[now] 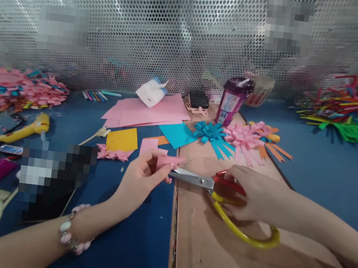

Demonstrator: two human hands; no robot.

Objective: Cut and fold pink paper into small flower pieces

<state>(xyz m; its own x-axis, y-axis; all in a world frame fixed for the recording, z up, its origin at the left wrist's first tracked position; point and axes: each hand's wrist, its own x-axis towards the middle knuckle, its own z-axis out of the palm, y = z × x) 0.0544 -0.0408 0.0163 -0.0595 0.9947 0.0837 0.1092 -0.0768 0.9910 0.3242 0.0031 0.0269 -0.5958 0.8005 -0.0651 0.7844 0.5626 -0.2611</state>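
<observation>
Between the thumb and fingers of my left hand [142, 177] is a small folded piece of pink paper [166, 162]. My right hand [246, 192] grips scissors [193, 178] with one red and one yellow handle. The blades point left and their tips reach the pink paper, partly behind my left fingers, so I cannot tell whether they are cutting. Just beyond my hands lie small pink paper pieces [148, 146], a yellow paper square [122, 139] and a blue paper sheet [178, 134]. Blue [210, 132] and pink [244, 135] paper flowers with ribbon tails rest farther right.
A purple lidded cup [231, 101] stands behind the flowers. Pink sheets [149, 113] lie at the back. On the left are a yellow glue gun [31, 127], a dark phone [50, 196] and a paper-flower heap [21, 88]. Colourful strips [341, 110] pile up at right.
</observation>
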